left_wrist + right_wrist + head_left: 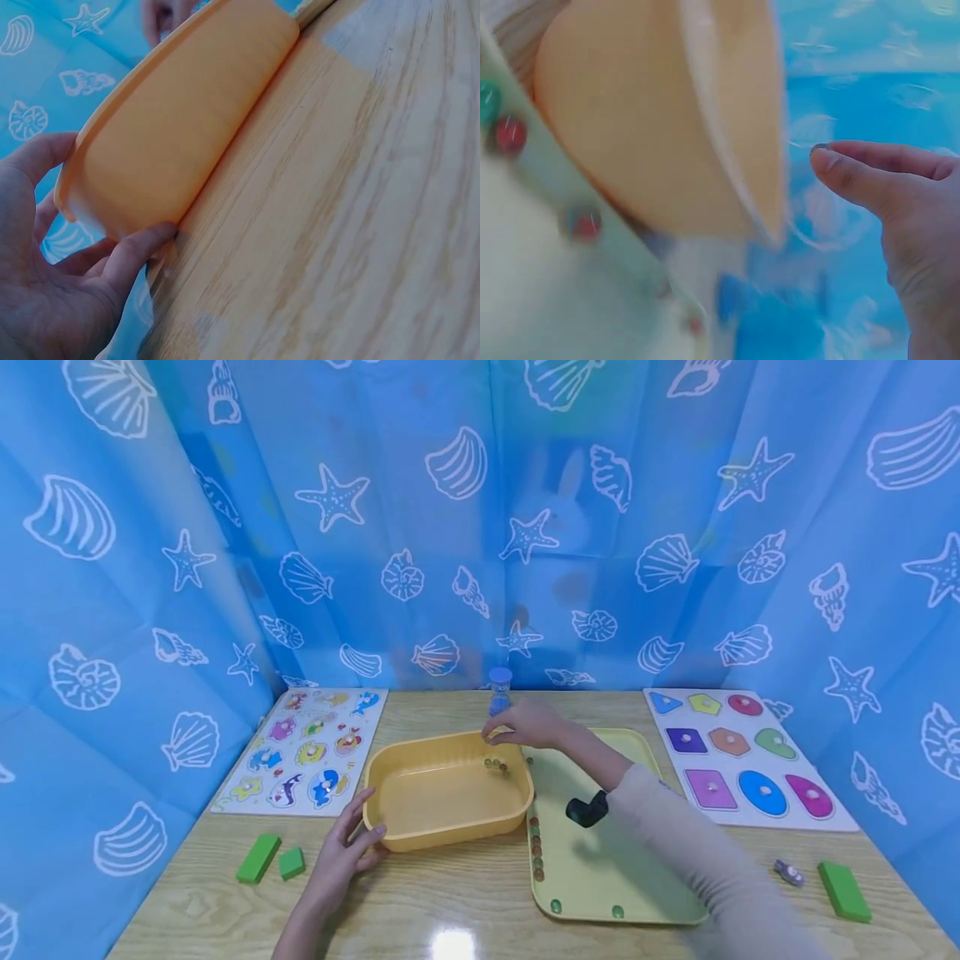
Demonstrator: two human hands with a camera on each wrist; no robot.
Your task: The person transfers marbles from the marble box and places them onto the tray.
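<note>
An orange plastic basin (435, 797) stands on the wooden table, with several marbles (495, 765) near its far right end. My left hand (341, 856) grips the basin's left end; in the left wrist view, its fingers (56, 154) touch the rim and lower wall. Over the basin's far right rim, my right hand (528, 725) has thumb and finger together. A small dark bit, apparently a marble (821, 147), shows between those fingertips, mostly hidden. A pale yellow-green tray (600, 868) lies right of the basin, with marbles (536, 847) along its left edge.
A sea-animal puzzle board (300, 752) lies left, a shape puzzle board (750, 760) right. A blue sand timer (500, 689) stands behind the basin. Green blocks (258, 858) lie at both sides, with a small grey object (788, 872) at right. A blue curtain (480, 568) surrounds the table.
</note>
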